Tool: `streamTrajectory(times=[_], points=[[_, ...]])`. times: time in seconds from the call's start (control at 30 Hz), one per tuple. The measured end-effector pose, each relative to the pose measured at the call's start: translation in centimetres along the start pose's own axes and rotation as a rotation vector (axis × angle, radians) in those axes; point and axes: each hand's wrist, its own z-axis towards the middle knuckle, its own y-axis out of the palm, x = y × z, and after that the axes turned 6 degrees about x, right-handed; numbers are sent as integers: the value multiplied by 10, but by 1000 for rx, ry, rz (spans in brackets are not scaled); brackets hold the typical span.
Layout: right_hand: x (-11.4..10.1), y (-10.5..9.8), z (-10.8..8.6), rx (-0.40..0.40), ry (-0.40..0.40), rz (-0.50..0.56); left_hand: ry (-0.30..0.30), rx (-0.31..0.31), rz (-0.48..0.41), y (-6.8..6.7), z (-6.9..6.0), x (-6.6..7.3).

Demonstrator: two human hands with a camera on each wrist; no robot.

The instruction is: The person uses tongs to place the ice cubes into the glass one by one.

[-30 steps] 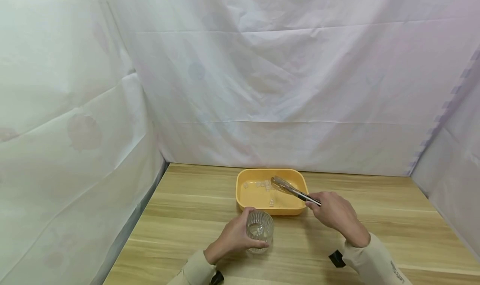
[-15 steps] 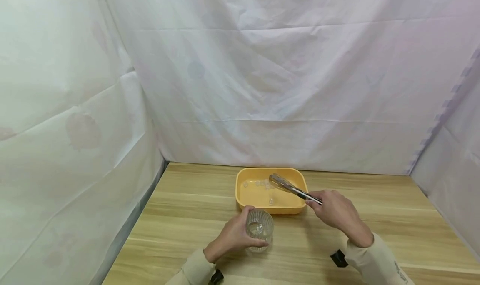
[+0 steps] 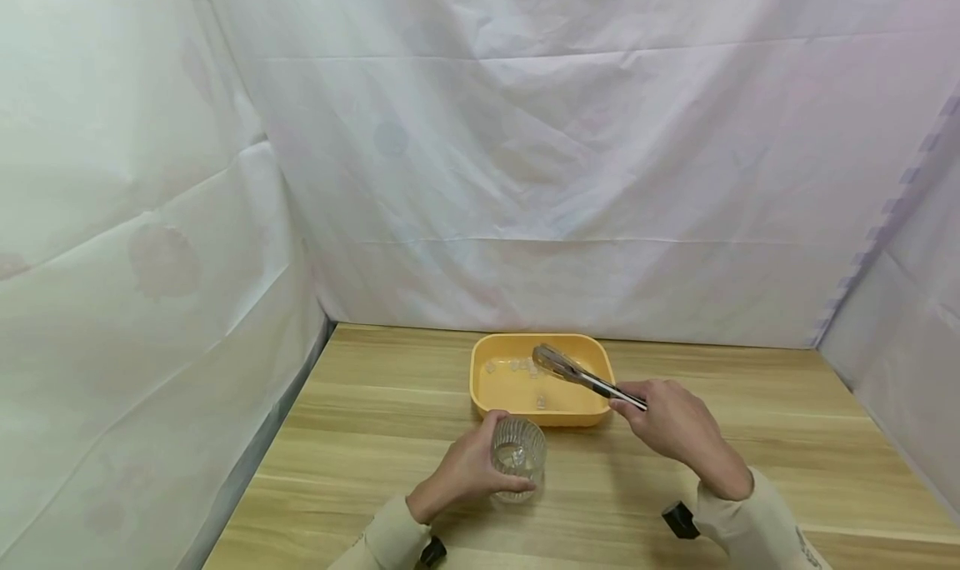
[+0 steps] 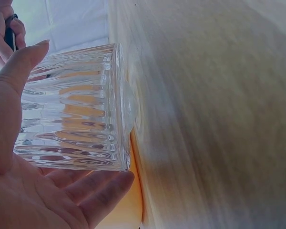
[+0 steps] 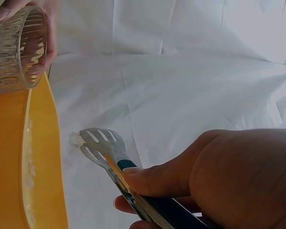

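My left hand (image 3: 472, 464) grips a clear ribbed glass (image 3: 528, 452), thumb on one side and fingers on the other. In the left wrist view the glass (image 4: 76, 109) has its base close to the tabletop; whether it touches, I cannot tell. My right hand (image 3: 670, 420) holds metal tongs (image 3: 573, 373) over the yellow basin (image 3: 577, 403). The right wrist view shows a clear, ice-like piece (image 5: 76, 139) at the slotted tips of the tongs (image 5: 107, 143). Several more clear pieces (image 3: 541, 401) lie on the basin's floor.
The wood-grain table (image 3: 390, 412) runs back to a white cloth curtain (image 3: 525, 153), with more white cloth at both sides. The basin stands near the table's back edge, just beyond the glass. A black wrist strap part (image 3: 680, 520) hangs below the right sleeve.
The head of the tongs has risen slightly and shifted a little left over the basin. The left hand and the glass stay almost where they were.
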Motion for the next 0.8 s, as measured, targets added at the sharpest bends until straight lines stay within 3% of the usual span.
streamTrajectory(times=[0.4,0.8], points=[[-12,-12,-15,35,-63,25,-9,5,-8,0,0,1],[-26,-24,-38,15,-106,66,1,10,-15,0,0,0]])
